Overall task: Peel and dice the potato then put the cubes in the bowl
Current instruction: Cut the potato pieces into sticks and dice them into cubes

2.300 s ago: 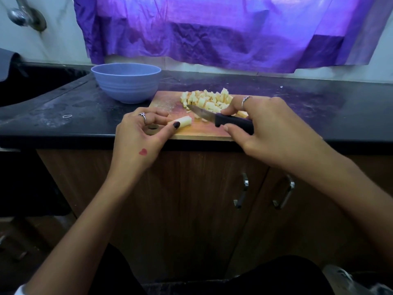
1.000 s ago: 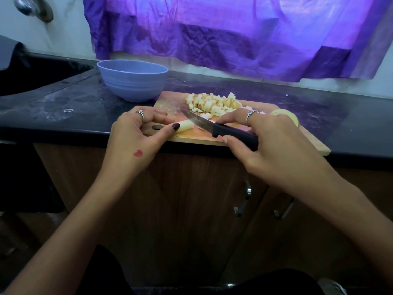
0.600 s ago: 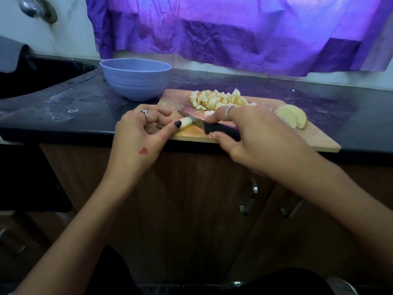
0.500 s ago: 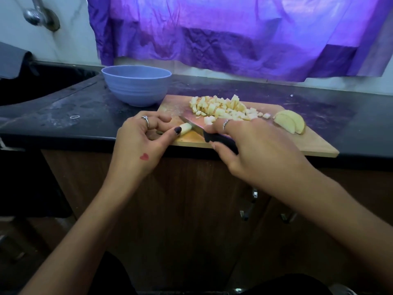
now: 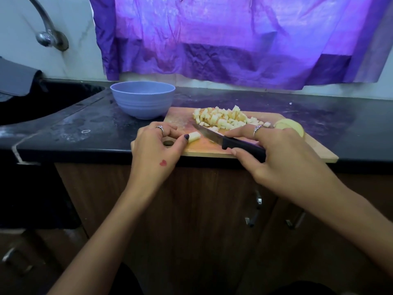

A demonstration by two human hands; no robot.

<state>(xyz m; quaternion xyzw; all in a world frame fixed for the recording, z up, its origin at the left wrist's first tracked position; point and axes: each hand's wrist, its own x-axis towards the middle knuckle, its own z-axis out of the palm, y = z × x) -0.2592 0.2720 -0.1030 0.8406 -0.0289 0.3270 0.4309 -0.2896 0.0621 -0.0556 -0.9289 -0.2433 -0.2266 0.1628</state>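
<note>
Stub at left hand thumb (seemingly pinned).

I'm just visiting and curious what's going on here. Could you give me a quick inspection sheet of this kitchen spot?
Surface: black counter, smudged; cutting board at its front edge.
Job's things: diced cubes piled on board; potato stick; potato slices; bowl beside board.
Clutter: small ring.
Grippers: left hand pinches the stick; right hand grips knife.
Cables: nothing seen.
Surroundings: sink, tap, purple curtain, cabinet doors.
</note>
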